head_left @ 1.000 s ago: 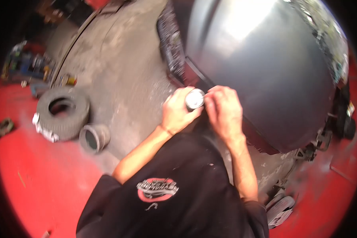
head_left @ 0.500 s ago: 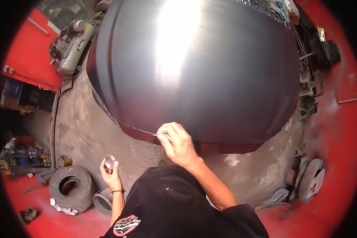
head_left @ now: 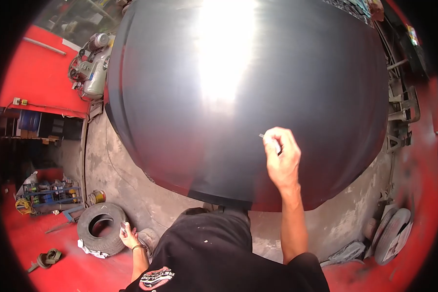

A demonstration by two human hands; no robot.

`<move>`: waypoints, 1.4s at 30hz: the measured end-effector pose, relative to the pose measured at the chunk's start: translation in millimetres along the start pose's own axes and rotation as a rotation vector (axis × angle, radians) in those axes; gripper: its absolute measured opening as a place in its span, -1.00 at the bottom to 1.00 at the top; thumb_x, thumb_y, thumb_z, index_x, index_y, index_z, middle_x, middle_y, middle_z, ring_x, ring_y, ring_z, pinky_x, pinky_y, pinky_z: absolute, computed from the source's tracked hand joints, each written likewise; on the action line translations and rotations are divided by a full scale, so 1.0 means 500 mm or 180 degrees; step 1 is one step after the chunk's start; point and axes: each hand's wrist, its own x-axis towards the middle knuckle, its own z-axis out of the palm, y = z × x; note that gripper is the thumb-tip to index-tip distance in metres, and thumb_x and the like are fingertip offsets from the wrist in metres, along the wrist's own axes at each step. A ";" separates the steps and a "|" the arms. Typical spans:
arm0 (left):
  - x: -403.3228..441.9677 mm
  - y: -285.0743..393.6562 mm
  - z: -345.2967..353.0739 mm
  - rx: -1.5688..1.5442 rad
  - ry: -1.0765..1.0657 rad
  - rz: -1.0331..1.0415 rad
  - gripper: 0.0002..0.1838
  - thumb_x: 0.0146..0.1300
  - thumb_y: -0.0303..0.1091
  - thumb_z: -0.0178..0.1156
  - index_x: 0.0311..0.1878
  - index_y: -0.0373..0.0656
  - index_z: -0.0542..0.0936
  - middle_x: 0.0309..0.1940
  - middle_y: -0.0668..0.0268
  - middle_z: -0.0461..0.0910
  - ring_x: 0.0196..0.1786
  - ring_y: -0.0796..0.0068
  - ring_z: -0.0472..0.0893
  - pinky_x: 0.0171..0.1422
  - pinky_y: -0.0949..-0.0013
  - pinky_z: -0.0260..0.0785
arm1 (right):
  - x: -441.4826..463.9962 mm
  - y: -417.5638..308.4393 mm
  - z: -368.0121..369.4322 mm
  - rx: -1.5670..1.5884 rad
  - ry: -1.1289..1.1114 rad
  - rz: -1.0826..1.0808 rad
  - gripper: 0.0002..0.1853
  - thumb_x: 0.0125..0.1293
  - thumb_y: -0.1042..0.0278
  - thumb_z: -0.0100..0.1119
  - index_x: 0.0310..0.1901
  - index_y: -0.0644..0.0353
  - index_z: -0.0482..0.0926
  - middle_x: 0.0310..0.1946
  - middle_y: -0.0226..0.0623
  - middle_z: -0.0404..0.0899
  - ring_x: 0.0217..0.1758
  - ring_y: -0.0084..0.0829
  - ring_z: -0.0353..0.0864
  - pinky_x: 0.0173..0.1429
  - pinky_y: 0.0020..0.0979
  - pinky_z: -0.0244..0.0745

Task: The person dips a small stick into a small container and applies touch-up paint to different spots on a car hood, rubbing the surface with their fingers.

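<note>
A large dark car hood (head_left: 170, 97) with a bright reflection fills the middle of the view. Over its lower right part is my right hand (head_left: 283, 153), fingers pinched round a small thin tool (head_left: 262, 136) whose pale tip points left; whether the tip touches the surface I cannot tell. Low on the left, away from the hood, my left hand (head_left: 128, 237) holds a small cup (head_left: 123, 227), seen mostly from the side. A dark band lies along the hood's lower edge.
A tire (head_left: 101, 228) lies on the floor at left, beside a bucket (head_left: 148, 239). An air compressor (head_left: 93, 73) stands upper left, a rack of supplies (head_left: 48, 197) lower left. More tires (head_left: 393, 236) lean at lower right, and metal stands (head_left: 404, 109) line the right.
My right hand has moved from the hood's lower edge up and right over its surface with the tool. My left hand has gone lower with the cup. The view has shifted.
</note>
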 end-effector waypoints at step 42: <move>-0.104 -0.142 -0.207 -0.0144 0.0971 -0.0423 -0.22 0.08 0.17 0.78 0.21 0.07 0.55 0.11 0.28 0.69 -0.06 0.16 0.78 -0.28 0.33 0.40 | 0.668 0.176 0.176 -0.1503 0.0766 -0.1482 -0.79 0.51 0.18 0.35 -0.10 0.14 0.68 -0.02 -0.15 0.71 0.15 0.00 0.70 0.25 0.01 0.64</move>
